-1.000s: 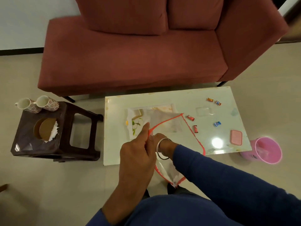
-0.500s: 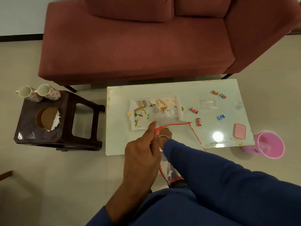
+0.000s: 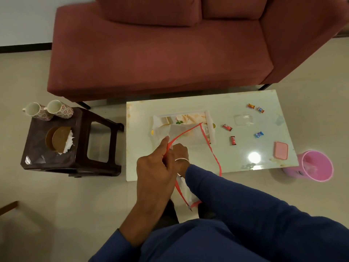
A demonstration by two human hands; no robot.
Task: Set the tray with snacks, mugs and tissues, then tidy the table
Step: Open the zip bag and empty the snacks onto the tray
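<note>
From the head camera, the clear bag with a red rim point(image 3: 190, 133) is now held lower and closer to the body than a second ago, so more of the white tray point(image 3: 209, 125) shows behind it on the glossy table point(image 3: 188, 103). The left hand point(image 3: 154, 173) pinches the red rim between thumb and fingers; the right hand point(image 3: 180, 151) is reaching into the bag's mouth, and whether its fingers grip anything I cannot tell. Five wrapped candies point(image 3: 233, 140) lie scattered on the table right of the tray, the two mugs point(image 3: 48, 110) and the tissues point(image 3: 69, 143) on the dark stool point(image 3: 37, 157). The tray-setting looks barely begun.
</note>
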